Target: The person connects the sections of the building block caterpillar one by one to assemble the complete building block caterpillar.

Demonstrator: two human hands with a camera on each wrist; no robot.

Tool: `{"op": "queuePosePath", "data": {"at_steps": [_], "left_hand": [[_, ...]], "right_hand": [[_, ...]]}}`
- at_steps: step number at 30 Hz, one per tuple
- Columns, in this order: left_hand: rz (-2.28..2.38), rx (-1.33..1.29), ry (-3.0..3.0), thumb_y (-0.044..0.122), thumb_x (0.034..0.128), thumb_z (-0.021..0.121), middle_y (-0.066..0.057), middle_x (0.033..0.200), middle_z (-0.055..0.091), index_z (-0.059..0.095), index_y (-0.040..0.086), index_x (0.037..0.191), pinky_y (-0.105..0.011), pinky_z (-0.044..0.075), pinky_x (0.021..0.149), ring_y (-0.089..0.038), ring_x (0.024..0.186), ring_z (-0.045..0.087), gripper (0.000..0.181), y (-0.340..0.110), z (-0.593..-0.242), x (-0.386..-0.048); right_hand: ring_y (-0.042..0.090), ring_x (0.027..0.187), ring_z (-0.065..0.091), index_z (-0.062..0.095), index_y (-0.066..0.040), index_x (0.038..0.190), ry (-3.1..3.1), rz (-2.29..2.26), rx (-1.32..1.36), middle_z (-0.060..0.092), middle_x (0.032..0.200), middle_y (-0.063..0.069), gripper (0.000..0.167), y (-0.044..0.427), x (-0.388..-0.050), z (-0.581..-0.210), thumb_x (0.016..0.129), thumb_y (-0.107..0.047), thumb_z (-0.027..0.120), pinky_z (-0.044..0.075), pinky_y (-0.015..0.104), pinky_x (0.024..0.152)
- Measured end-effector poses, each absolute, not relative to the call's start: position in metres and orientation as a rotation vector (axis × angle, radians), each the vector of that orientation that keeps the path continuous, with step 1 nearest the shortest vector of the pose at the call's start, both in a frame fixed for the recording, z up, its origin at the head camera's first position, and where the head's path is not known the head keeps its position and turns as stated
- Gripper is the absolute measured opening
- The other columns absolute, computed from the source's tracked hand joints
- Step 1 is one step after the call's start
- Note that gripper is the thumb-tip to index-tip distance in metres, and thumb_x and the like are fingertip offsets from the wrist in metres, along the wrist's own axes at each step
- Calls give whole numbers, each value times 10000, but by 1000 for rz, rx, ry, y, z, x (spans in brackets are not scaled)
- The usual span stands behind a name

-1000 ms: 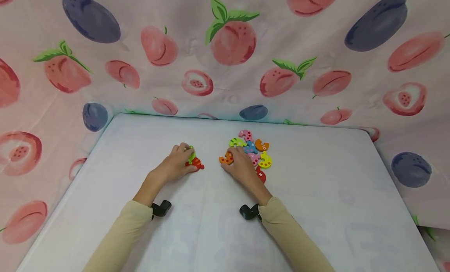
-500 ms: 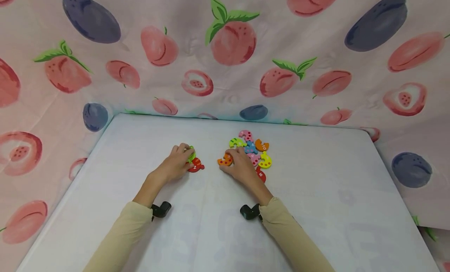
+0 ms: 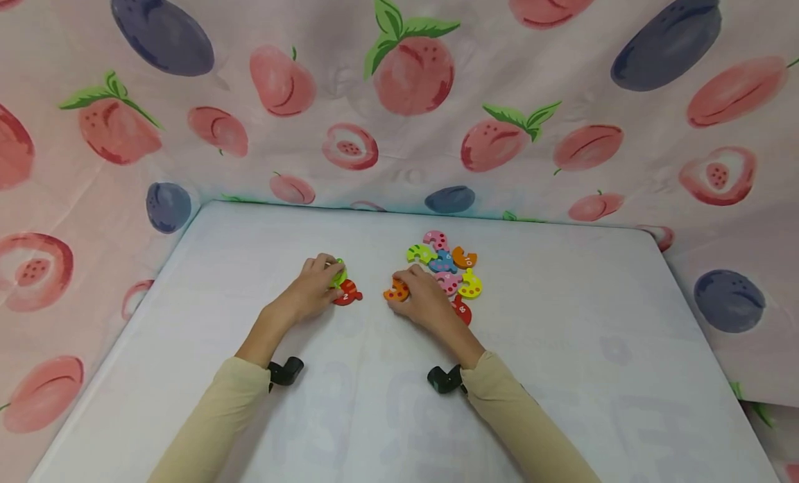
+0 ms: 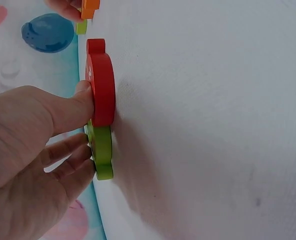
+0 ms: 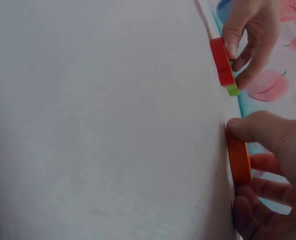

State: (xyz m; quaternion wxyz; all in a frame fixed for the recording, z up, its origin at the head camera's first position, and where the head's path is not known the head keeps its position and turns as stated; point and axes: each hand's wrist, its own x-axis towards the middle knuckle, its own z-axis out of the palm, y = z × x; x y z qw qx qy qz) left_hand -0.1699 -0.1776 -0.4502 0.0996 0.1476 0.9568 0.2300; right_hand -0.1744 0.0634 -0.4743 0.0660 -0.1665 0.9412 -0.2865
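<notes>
My left hand [image 3: 308,289] rests on two joined wooden puzzle pieces. In the left wrist view the thumb lies on the red piece [image 4: 104,90] and fingertips touch the green piece [image 4: 103,150]. A number 2 shows on the red one in the head view. My right hand [image 3: 427,302] pinches an orange puzzle piece with red dots [image 3: 397,290] between thumb and fingers, a short gap to the right of the red piece. In the right wrist view the orange piece [image 5: 239,157] appears edge-on at the white surface.
Behind my right hand lie several loose numbered pieces: pink [image 3: 436,239], light green [image 3: 421,254], blue [image 3: 443,262], orange [image 3: 465,257], yellow [image 3: 471,285] and a red one [image 3: 462,312] partly hidden by the hand. A peach-print cloth [image 3: 406,150] rises behind the white table [image 3: 562,344].
My right hand has drawn the orange piece slightly left and toward me, away from the cluster. The left thumb has shifted back on the red piece, showing its number.
</notes>
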Motion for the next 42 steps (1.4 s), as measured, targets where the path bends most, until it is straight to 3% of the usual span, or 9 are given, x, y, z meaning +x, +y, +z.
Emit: {"op": "queuePosePath", "data": {"at_steps": [14,18,25,30,42], "left_hand": [[622,428,2835,159,924,653,-182,1407,400,471,17,1406,-471,440,1049,-344,1261,355,534,-177,-450,-170],[627,429,2830,166,925,652,-178,1406,398,471,19,1407,-470,434,1053,-340,1261,353,535,-177,-450,-170],[630,446,2839,160,928,647,-186,1404,396,468,10,1404,-482,424,1056,-353,1261,351,530,-178,-451,-170],[636,435,2830,163,934,639,-182,1411,388,461,15,1410,-484,413,1065,-352,1274,344,529,-178,-451,-171],[637,418,2817,168,940,630,-174,1423,377,450,21,1417,-493,408,1070,-352,1295,331,531,-177,-450,-171]], "right_hand": [[146,1039,547,580,-163,1340,2612,-1093,-765,558,1191,27,526,49,-170,-480,846,-285,713,500,328,920],[159,948,540,581,-139,1340,2520,-1151,-823,553,1151,41,516,45,-171,-479,856,-256,714,484,264,830],[148,855,515,548,-97,1362,2507,-1222,-818,538,1195,74,540,41,-173,-483,868,-241,714,433,179,724],[121,903,526,501,-105,1400,2544,-1228,-783,539,1285,75,588,36,-174,-489,874,-259,713,463,171,749],[148,972,524,503,-108,1407,2594,-1235,-740,538,1290,88,602,29,-173,-491,872,-272,726,438,223,798]]}}
